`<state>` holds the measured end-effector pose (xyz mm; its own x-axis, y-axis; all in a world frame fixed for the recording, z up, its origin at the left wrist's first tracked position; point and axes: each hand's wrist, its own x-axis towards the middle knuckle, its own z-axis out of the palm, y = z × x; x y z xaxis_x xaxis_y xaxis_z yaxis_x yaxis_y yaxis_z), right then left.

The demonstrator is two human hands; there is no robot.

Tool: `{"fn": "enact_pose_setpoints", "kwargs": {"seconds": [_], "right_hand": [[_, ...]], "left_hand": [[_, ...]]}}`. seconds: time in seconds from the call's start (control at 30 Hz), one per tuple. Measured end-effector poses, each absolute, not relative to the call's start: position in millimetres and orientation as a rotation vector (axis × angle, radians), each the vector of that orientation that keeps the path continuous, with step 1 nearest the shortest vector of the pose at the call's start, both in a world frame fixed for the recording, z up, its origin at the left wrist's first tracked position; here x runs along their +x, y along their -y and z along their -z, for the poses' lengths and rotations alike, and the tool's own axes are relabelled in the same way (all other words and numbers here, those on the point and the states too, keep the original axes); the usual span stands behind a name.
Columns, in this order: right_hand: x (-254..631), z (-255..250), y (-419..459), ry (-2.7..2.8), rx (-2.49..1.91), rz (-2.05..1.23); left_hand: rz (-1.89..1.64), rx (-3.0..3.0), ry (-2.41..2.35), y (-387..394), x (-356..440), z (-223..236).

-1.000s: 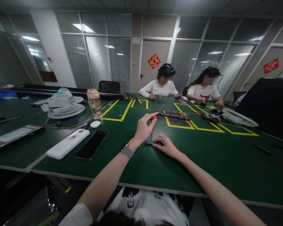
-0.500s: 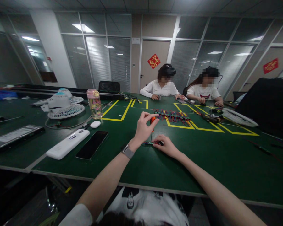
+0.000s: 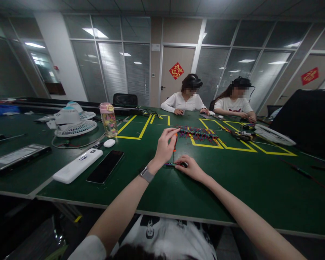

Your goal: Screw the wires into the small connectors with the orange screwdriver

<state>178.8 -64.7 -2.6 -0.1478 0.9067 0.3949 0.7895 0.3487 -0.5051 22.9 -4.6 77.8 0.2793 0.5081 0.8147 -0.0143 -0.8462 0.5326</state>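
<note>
An orange-handled screwdriver (image 3: 175,143) stands upright, its thin shaft pointing down at a small green circuit board (image 3: 170,164) on the table. My left hand (image 3: 165,145) is closed round the handle, which the fingers partly cover. Low on the tabletop, my right hand (image 3: 189,167) pinches the right end of the board, with a small dark part under its fingers. Beyond my hands lies a row of several green circuit boards with red and blue wires (image 3: 199,133).
Left of my hands lie a black phone (image 3: 105,167), a white power bank (image 3: 78,166) and a white earbud case (image 3: 109,143). A pink-lidded bottle (image 3: 108,121) and a white fan (image 3: 70,121) stand farther back. Two people sit across the green table (image 3: 141,191).
The fingers of my left hand have shifted on the screwdriver handle, now more drawn together. My right hand and the circuit board stay in place.
</note>
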Motion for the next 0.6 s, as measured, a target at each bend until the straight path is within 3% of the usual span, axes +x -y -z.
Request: {"fn": "enact_pose_setpoints", "kwargs": {"seconds": [0.6], "right_hand": [[178.1, 3.1, 65.0, 1.961, -1.436, -0.193]], "left_hand": [[-1.596, 2.108, -0.486, 6.6, 24.4, -75.4]]}}
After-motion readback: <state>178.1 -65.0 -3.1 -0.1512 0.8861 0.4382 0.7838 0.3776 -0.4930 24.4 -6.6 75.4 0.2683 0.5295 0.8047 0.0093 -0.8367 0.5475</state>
